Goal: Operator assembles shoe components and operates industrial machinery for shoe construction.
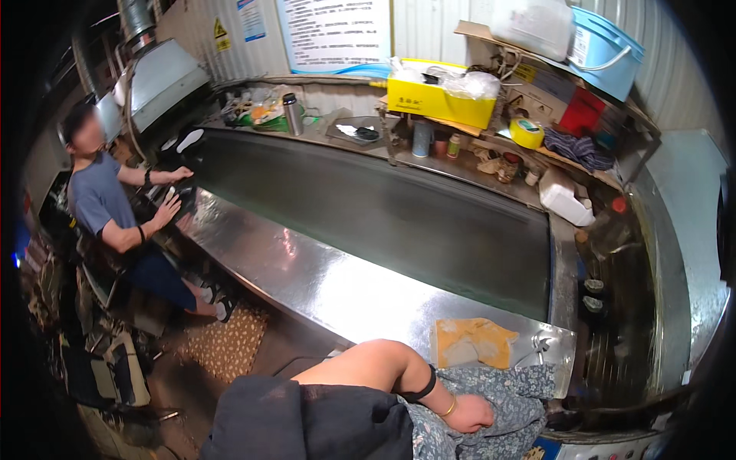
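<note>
My left hand rests low on the blue-grey floral cloth over my lap. Its fingers curl under, so whatever they may hold is hidden. A thin gold bracelet and a black band circle that bent arm. Just beyond it, on the shiny metal ledge, lie a worn yellow-orange glove and a metal wrench-like tool. The hand touches neither of these. My right hand does not show.
Behind the ledge runs a wide dark conveyor belt. At its far left, a seated person handles something dark near a white sole-shaped piece. The back shelf bears a steel flask, a yellow box and a white jug.
</note>
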{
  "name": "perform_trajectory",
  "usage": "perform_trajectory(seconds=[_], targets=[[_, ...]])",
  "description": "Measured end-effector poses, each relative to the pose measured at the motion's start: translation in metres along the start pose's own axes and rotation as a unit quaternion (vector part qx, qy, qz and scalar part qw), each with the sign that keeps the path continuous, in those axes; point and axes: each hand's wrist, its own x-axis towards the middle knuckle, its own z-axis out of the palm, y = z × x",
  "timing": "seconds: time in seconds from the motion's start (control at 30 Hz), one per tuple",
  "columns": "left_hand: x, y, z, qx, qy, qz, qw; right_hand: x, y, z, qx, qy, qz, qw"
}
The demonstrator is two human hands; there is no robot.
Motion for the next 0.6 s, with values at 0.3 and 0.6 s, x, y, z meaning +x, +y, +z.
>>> perform_trajectory(seconds=[0.3, 0.6], targets=[[-0.001, 0.003, -0.025, -0.063, -0.02, -0.015, 0.998, -0.087, 0.085, -0.217, -0.204, 0.284, 0.05, 0.936], [0.076, 0.013, -0.046, -0.601, 0.075, -0.374, 0.702, -0.18, -0.101, -0.045, 0.231, -0.017, 0.096, 0.968]])
